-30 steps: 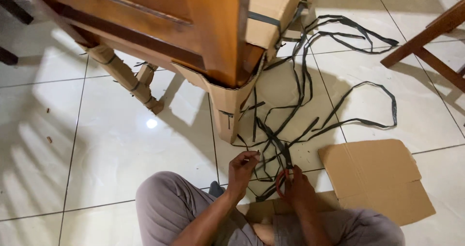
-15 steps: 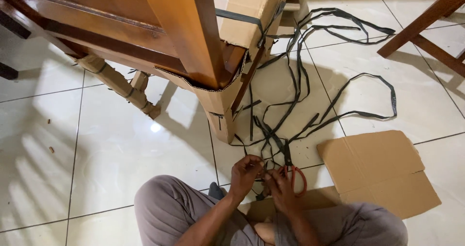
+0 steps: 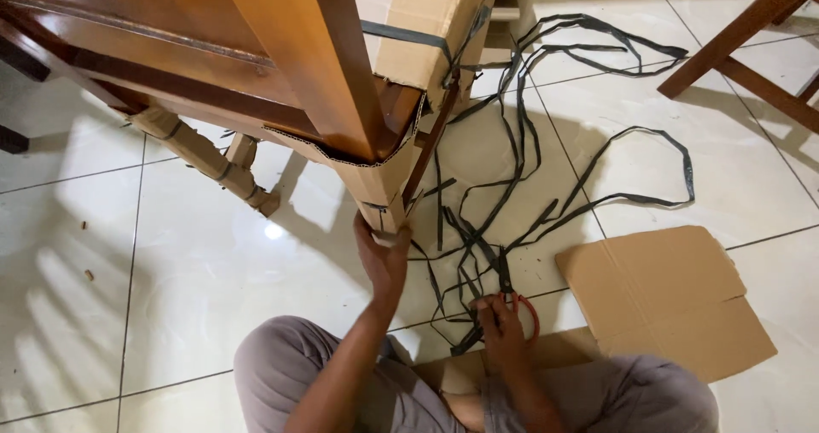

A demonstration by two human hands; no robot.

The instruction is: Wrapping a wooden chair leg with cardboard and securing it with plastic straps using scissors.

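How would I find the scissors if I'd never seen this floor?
Start at the big flat brown cardboard sheet on the white tiles. Just left of it, under the right hand, lie the red-handled scissors. They are the only red thing among the tangled black plastic straps.

Brown cardboard wrapping (image 3: 386,185) sheathes the wooden furniture legs; a flat cardboard sheet (image 3: 665,301) lies right.

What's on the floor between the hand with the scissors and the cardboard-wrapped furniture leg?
Tangled black straps lie there on the tiles, seen from the head camera.
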